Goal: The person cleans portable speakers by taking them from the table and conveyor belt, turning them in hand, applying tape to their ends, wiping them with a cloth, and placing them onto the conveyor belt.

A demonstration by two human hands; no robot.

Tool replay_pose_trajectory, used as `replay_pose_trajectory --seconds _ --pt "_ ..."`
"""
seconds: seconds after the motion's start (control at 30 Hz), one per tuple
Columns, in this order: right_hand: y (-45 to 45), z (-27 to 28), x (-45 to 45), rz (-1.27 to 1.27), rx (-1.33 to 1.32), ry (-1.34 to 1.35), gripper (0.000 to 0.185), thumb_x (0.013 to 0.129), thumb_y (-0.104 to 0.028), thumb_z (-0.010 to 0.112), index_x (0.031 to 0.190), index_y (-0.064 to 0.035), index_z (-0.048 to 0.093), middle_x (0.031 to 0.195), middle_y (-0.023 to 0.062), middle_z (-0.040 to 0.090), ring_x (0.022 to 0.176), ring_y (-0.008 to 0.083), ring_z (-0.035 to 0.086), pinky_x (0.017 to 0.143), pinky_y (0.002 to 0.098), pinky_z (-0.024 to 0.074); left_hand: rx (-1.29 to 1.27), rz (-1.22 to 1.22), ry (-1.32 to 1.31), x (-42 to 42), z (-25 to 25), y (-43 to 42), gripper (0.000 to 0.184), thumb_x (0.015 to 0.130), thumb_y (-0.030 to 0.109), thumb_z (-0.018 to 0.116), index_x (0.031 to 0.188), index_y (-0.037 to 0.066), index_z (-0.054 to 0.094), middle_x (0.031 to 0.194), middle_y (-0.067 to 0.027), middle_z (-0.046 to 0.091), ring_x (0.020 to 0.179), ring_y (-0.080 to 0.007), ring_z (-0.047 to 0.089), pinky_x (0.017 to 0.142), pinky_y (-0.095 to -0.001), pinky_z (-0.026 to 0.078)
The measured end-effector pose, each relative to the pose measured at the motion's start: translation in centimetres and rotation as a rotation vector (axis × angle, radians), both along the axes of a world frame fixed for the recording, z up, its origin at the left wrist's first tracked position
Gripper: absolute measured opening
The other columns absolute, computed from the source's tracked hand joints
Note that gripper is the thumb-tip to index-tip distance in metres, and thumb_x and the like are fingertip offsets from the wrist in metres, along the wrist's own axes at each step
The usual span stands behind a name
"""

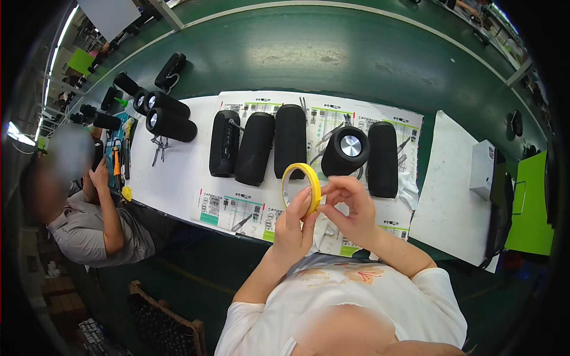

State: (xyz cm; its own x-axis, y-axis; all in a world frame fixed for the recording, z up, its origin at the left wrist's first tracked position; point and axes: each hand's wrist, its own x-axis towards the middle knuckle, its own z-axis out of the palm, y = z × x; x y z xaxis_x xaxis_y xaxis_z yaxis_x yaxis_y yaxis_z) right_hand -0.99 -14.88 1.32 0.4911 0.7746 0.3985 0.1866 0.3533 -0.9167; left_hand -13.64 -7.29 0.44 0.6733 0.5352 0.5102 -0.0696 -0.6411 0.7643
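Now | yellow tape roll (312,183) pinched in left hand (295,221) | right hand (354,206) beside, grip unclear

No word, brand or number can be read for certain. The white paper sheets printed in black, green and red (217,221) carry blocks of fine lettering, a drawing of a cable plug and a small dark emblem repeated along their edges, all too small to make out. The short-sleeved white cloth shirt with an orange flower print (380,296) bears a patch of orange script beside the flower, also unreadable. Tiny pale marks run down 1 upright black cylinder with a ridged side panel (219,157), too small to tell apart.
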Motion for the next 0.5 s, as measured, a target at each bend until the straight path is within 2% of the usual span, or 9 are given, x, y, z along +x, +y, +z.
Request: replay_pose_trajectory --seconds 0.03,0.13,0.17,0.27,0.3,0.37,0.47,0.5 --pt "0.1 0.0 -0.2 0.006 -0.024 0.119 0.030 0.072 0.006 0.068 0.100 -0.0015 0.058 0.096 0.0096 0.055 0.069 0.0152 0.057 0.059 0.0222 0.0474 -0.018 -0.001 0.003 -0.1 -0.1 -0.1 0.045 0.086 -0.003 0.051 0.128 -0.003 0.033 0.098 -0.0183 0.062 0.072 -0.0186 0.060 0.067 -0.0289 0.049" --pt "0.2 -0.1 0.9 -0.085 0.108 -0.411 0.027 0.070 0.006 0.069 0.094 -0.0014 0.062 0.094 0.0095 0.057 0.071 0.0181 0.058 0.060 0.0257 0.0481 -0.047 -0.001 0.018 -0.2 0.0 -0.1 0.045 0.086 -0.004 0.051 0.127 -0.002 0.033 0.099 -0.0174 0.063 0.071 -0.0174 0.061 0.065 -0.0283 0.049" --pt "0.2 0.0 0.6 -0.109 0.108 -0.380 0.020 0.068 0.006 0.070 0.086 -0.0015 0.063 0.089 0.0104 0.059 0.072 0.0203 0.059 0.060 0.0278 0.0482 -0.080 0.009 0.021 -0.2 0.3 -0.3 0.045 0.082 -0.005 0.056 0.124 -0.005 0.038 0.107 -0.0220 0.059 0.084 -0.0308 0.065 0.069 -0.0343 0.052" --pt "-0.7 1.3 0.6 -0.138 0.051 -0.460 0.018 0.069 0.007 0.069 0.084 -0.0009 0.062 0.086 0.0102 0.060 0.071 0.0197 0.059 0.059 0.0272 0.0478 0.059 -0.018 -0.006 -0.1 0.2 0.4 0.043 0.081 -0.003 0.058 0.121 -0.004 0.042 0.104 -0.0196 0.061 0.076 -0.0292 0.064 0.064 -0.0332 0.051" --pt "-0.9 1.9 0.6 -0.142 0.063 -0.489 0.018 0.069 0.007 0.068 0.084 -0.0007 0.061 0.085 0.0102 0.060 0.070 0.0200 0.059 0.059 0.0270 0.0477 0.050 0.001 -0.051 0.2 0.9 0.7 0.038 0.079 -0.002 0.060 0.116 -0.001 0.048 0.093 -0.0154 0.064 0.067 -0.0275 0.062 0.058 -0.0320 0.050" --pt "-1.5 2.7 0.4 -0.156 0.069 -0.544 0.017 0.070 0.008 0.068 0.082 -0.0003 0.060 0.083 0.0103 0.061 0.069 0.0204 0.058 0.058 0.0265 0.0476 0.107 0.027 -0.027 0.2 1.6 1.3 0.032 0.080 -0.005 0.058 0.111 0.000 0.051 0.083 -0.0139 0.064 0.064 -0.0235 0.063 0.055 -0.0284 0.049" --pt "-1.2 2.5 0.9 -0.255 0.031 -0.318 0.019 0.068 0.008 0.068 0.081 -0.0012 0.059 0.081 0.0101 0.061 0.068 0.0217 0.058 0.058 0.0259 0.0473 0.092 0.033 -0.030 0.5 2.1 1.3 0.022 0.079 -0.006 0.057 0.100 0.001 0.056 0.074 -0.0126 0.062 0.060 -0.0209 0.062 0.051 -0.0270 0.047" --pt "-1.3 2.3 1.1 -0.229 0.037 -0.370 0.021 0.066 0.009 0.068 0.082 -0.0023 0.059 0.083 0.0111 0.061 0.069 0.0227 0.059 0.058 0.0267 0.0481 0.071 0.025 -0.038 0.7 2.2 1.3 0.018 0.079 -0.007 0.057 0.095 0.001 0.058 0.071 -0.0123 0.061 0.059 -0.0206 0.061 0.050 -0.0272 0.047"
